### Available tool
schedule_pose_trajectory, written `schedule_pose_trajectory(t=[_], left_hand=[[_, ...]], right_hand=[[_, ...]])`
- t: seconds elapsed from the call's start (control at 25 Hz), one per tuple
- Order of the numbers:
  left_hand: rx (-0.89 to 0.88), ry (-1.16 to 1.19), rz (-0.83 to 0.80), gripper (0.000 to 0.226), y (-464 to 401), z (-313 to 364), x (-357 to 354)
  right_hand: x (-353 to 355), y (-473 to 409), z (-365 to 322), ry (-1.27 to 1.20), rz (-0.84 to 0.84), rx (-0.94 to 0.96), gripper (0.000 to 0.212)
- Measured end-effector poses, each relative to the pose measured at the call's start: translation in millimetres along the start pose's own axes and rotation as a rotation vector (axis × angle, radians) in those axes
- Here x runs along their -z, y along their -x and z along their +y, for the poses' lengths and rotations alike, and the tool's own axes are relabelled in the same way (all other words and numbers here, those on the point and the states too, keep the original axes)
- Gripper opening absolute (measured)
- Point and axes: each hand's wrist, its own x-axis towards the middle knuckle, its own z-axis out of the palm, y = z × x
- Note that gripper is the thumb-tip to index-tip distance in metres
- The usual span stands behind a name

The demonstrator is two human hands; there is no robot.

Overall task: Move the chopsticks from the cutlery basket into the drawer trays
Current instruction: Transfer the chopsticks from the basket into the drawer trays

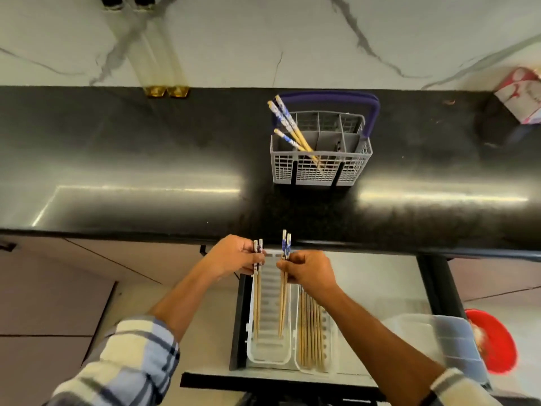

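Each hand, left hand point(234, 256) and right hand point(310, 269), clamps a chopstick pair point(283, 303) over the tray point(269, 354); uneven release could scatter sticks toward six o'clock.

A home kitchen, by the look of it. A polished black stone counter point(146, 159) runs along a white marble-veined wall point(263, 33), and a grey cutlery basket point(322, 159) with a blue handle stands on it. Below the counter edge an open drawer point(374, 276) holds white plastic trays point(269, 358) of chopsticks point(310, 332). Pale floor tiles point(44, 303) show underneath.
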Motion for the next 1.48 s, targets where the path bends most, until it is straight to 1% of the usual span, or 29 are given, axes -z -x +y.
schedule_pose_trajectory(t=[0.12, 0.32, 0.4, 0.48, 0.56, 0.64, 0.68, 0.76, 0.84, 0.88, 0.96, 1.04, 1.12, 1.24, 1.4, 1.48], left_hand=[[0.082, -0.022, -0.074, 0.007, -15, -25, -11], [0.209, -0.034, -0.143, 0.023, -35, -51, -33], [0.260, -0.043, -0.151, 0.022, -41, -60, -39], [0.286, -0.091, -0.130, 0.021, -45, -62, -44], [0.331, -0.148, -0.093, 0.021, -53, -61, -47], [0.429, -0.177, -0.083, 0.024, -61, -58, -52], [0.478, -0.231, -0.090, 0.026, -63, -56, -54], [0.495, -0.404, -0.042, 0.032, -65, -50, -62], [0.421, -0.459, 0.060, 0.031, -66, -44, -72], [0.416, -0.488, 0.079, 0.030, -67, -42, -77], [0.460, -0.533, 0.082, 0.028, -70, -37, -82], [0.501, -0.480, 0.074, 0.028, -76, -34, -83], [0.521, -0.479, 0.051, 0.031, -77, -29, -81], [0.521, -0.509, 0.021, 0.036, -80, -22, -79], [0.520, -0.585, -0.111, 0.039, -83, -16, -80], [0.532, -0.591, -0.148, 0.038, -81, -15, -82]], right_hand=[[-16, -13, 23, 0.113, 0.052, -0.060, 0.010], [-43, -20, 45, 0.276, 0.072, -0.157, 0.018], [-49, -22, 52, 0.307, 0.080, -0.195, 0.017], [-53, -27, 53, 0.342, 0.063, -0.234, 0.018], [-58, -34, 51, 0.412, 0.053, -0.265, 0.026], [-68, -40, 49, 0.518, 0.080, -0.291, 0.034], [-74, -42, 49, 0.565, 0.105, -0.298, 0.035], [-82, -43, 47, 0.625, 0.139, -0.301, 0.026], [-85, -44, 44, 0.654, 0.136, -0.285, 0.015], [-85, -44, 43, 0.653, 0.129, -0.283, 0.016], [-85, -44, 42, 0.636, 0.133, -0.285, 0.018], [-86, -43, 42, 0.621, 0.140, -0.292, 0.019], [-87, -44, 42, 0.592, 0.128, -0.311, 0.020], [-89, -43, 40, 0.442, 0.120, -0.390, 0.025], [-102, -41, 46, 0.216, 0.171, -0.499, 0.028], [-109, -40, 48, 0.156, 0.191, -0.547, 0.029]])
